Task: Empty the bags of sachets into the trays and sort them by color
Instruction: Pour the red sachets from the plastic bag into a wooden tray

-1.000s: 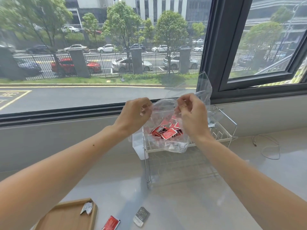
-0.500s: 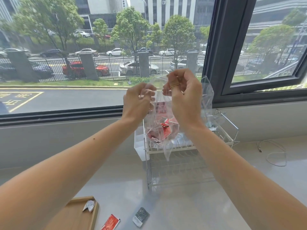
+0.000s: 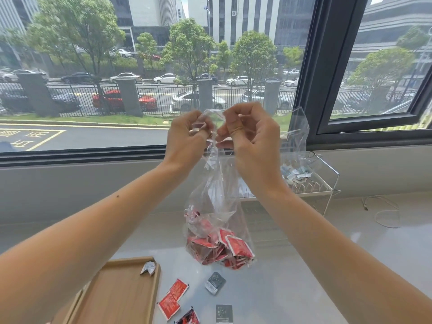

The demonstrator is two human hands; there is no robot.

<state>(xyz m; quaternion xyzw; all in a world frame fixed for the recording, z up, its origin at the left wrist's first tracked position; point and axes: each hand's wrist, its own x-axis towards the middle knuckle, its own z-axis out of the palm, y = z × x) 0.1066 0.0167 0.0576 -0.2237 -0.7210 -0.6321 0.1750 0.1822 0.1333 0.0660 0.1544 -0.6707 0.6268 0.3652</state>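
A clear plastic bag [image 3: 217, 195] hangs in the air in front of the window, its bottom full of red sachets [image 3: 219, 247]. My left hand [image 3: 187, 139] and my right hand [image 3: 250, 139] both pinch the bag's twisted top, close together. A wooden tray [image 3: 121, 298] lies at the lower left with one silver sachet [image 3: 148, 268] in its far corner. Loose red sachets [image 3: 174, 296] and grey sachets [image 3: 215, 282] lie on the counter beside the tray.
A white wire rack [image 3: 311, 187] stands behind my right arm by the window sill, holding a second clear bag [image 3: 295, 141] of pale grey sachets. A thin white cable [image 3: 383, 213] lies on the counter at the right.
Both hands lifted the bag of red sachets up off the rack and toward me; it now hangs over the counter above the loose sachets.
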